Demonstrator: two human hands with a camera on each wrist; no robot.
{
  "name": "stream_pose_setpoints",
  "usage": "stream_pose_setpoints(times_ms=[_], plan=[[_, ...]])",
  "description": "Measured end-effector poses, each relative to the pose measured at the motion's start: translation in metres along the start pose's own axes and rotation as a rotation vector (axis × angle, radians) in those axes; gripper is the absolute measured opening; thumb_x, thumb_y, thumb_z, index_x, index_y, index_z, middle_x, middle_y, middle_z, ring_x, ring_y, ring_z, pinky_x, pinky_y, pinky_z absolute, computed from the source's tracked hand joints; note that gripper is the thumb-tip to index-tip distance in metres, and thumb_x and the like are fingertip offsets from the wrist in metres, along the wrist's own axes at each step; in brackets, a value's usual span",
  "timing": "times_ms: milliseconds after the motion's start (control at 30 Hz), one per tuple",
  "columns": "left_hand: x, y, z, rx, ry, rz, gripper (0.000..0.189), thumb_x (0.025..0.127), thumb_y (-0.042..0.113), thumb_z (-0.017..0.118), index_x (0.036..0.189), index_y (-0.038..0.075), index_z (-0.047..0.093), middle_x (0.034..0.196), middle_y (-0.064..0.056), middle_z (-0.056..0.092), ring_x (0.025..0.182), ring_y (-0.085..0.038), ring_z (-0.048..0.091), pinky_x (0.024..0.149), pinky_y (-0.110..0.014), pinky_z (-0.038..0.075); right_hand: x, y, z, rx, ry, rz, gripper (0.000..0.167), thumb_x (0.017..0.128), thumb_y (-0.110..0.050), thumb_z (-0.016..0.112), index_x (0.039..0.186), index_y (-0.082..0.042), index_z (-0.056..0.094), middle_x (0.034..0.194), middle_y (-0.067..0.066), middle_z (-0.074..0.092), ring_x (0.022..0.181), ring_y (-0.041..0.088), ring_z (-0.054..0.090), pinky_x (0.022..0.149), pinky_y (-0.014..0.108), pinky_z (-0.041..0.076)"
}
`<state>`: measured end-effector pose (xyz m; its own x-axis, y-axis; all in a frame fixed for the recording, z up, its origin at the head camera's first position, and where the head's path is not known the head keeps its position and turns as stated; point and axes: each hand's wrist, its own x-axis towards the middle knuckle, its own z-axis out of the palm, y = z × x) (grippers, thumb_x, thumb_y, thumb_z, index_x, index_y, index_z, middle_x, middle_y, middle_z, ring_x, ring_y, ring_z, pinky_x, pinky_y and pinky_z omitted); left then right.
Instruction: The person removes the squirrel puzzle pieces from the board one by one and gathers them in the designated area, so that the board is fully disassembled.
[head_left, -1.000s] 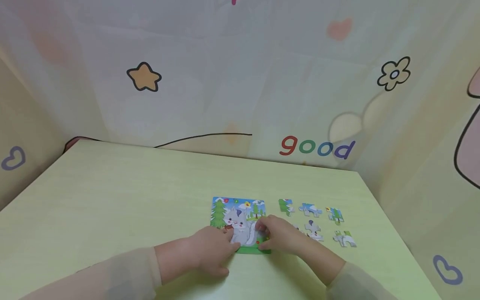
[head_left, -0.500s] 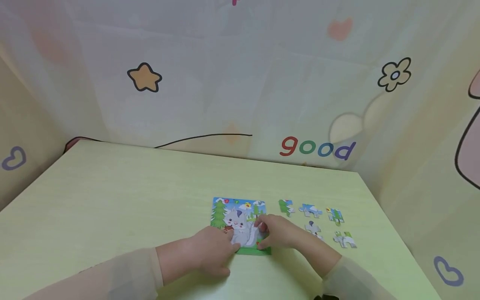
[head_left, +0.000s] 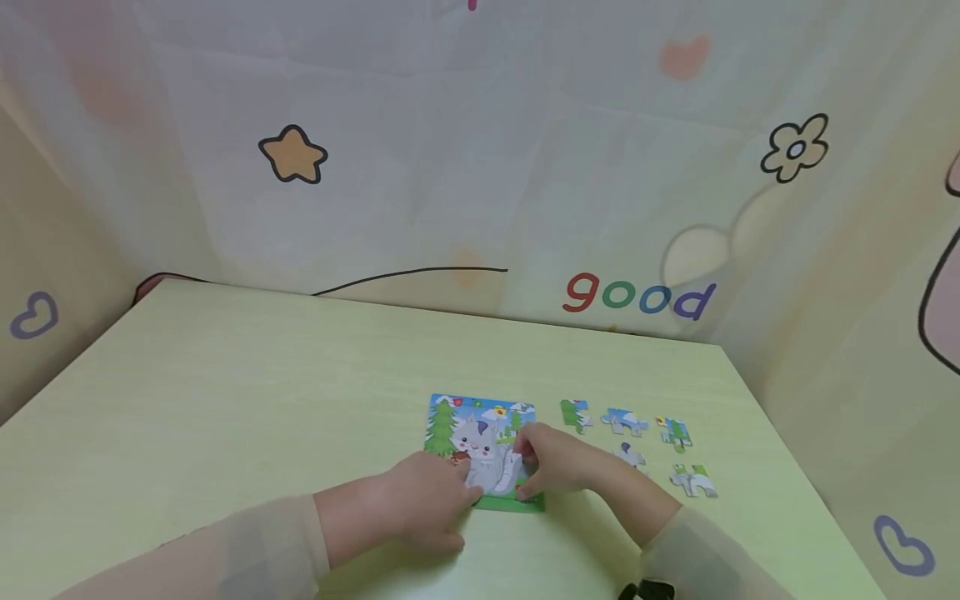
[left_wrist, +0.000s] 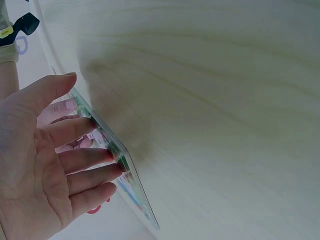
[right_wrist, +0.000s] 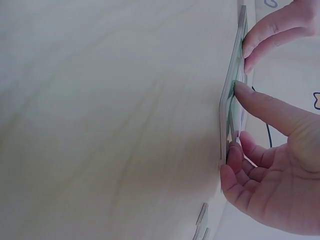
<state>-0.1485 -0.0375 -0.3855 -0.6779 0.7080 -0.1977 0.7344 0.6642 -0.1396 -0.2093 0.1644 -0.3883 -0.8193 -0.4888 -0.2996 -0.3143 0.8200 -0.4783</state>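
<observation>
A squirrel jigsaw puzzle [head_left: 487, 471] in its tray lies flat on the table in the head view. My left hand [head_left: 429, 500] rests its fairly straight fingertips on the puzzle's lower left part; the left wrist view shows those fingers touching the tray edge [left_wrist: 131, 167], palm empty. At the puzzle's right side, my right hand [head_left: 561, 462] pinches a jigsaw piece [right_wrist: 232, 119] between thumb and fingers. That piece tilts slightly off the tray in the right wrist view. Its picture is mostly hidden by the fingers.
Several loose jigsaw pieces lie right of the tray, among them a tree piece [head_left: 575, 415], a blue-topped piece [head_left: 624, 422] and a grey-white one [head_left: 693, 481]. The right forearm partly covers another piece [head_left: 630, 454]. A printed curtain [head_left: 480, 167] stands behind the table [head_left: 262, 375].
My right hand has shifted only slightly at the puzzle's right side, and its forearm now covers more of the loose pieces. The left hand stays in place. The head view has moved a little.
</observation>
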Motion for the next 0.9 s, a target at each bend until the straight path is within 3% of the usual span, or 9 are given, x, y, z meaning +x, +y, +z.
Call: stream_pose_setpoints(times_ms=[233, 400, 533, 767, 900], plan=[[0.003, 0.002, -0.001, -0.008, 0.017, 0.001, 0.047, 0.079, 0.053, 0.062, 0.112, 0.02, 0.065, 0.102, -0.003, 0.062, 0.075, -0.012, 0.056, 0.061, -0.03, 0.047, -0.003, -0.003, -0.001, 0.0, -0.008, 0.036, 0.042, 0.07, -0.015, 0.082, 0.098, -0.01, 0.051, 0.085, 0.001, 0.051, 0.08, 0.018, 0.047, 0.074, 0.034, 0.042], [0.003, 0.003, -0.003, -0.006, 0.011, -0.004, 0.045, 0.078, 0.053, 0.063, 0.109, 0.02, 0.067, 0.092, -0.001, 0.061, 0.065, -0.011, 0.05, 0.055, -0.029, 0.044, -0.005, 0.001, -0.001, 0.044, -0.002, 0.001, 0.037, 0.078, -0.013, 0.076, 0.107, -0.01, 0.052, 0.092, 0.003, 0.057, 0.085, 0.019, 0.053, 0.078, 0.038, 0.045], [0.002, 0.001, -0.002, -0.006, 0.011, -0.005, 0.048, 0.078, 0.053, 0.062, 0.114, 0.021, 0.066, 0.096, -0.001, 0.061, 0.07, -0.011, 0.053, 0.059, -0.029, 0.045, -0.006, 0.013, -0.003, 0.122, -0.003, -0.04, 0.028, 0.085, -0.012, 0.068, 0.11, -0.011, 0.055, 0.096, 0.002, 0.059, 0.088, 0.018, 0.056, 0.077, 0.038, 0.047], [0.001, 0.001, -0.001, 0.001, 0.017, -0.004, 0.051, 0.078, 0.054, 0.062, 0.118, 0.022, 0.065, 0.106, -0.003, 0.062, 0.08, -0.013, 0.058, 0.062, -0.03, 0.046, -0.014, 0.03, -0.009, 0.297, 0.036, -0.068, 0.024, 0.087, -0.01, 0.065, 0.11, -0.005, 0.06, 0.083, 0.003, 0.057, 0.071, 0.016, 0.056, 0.066, 0.031, 0.049], [0.0, 0.002, -0.001, 0.005, 0.031, 0.004, 0.05, 0.078, 0.053, 0.062, 0.117, 0.021, 0.065, 0.101, -0.002, 0.061, 0.076, -0.012, 0.056, 0.059, -0.03, 0.045, -0.02, 0.034, -0.009, 0.357, 0.072, -0.043, 0.021, 0.089, -0.009, 0.062, 0.109, -0.002, 0.062, 0.088, 0.004, 0.056, 0.08, 0.017, 0.056, 0.067, 0.03, 0.052]])
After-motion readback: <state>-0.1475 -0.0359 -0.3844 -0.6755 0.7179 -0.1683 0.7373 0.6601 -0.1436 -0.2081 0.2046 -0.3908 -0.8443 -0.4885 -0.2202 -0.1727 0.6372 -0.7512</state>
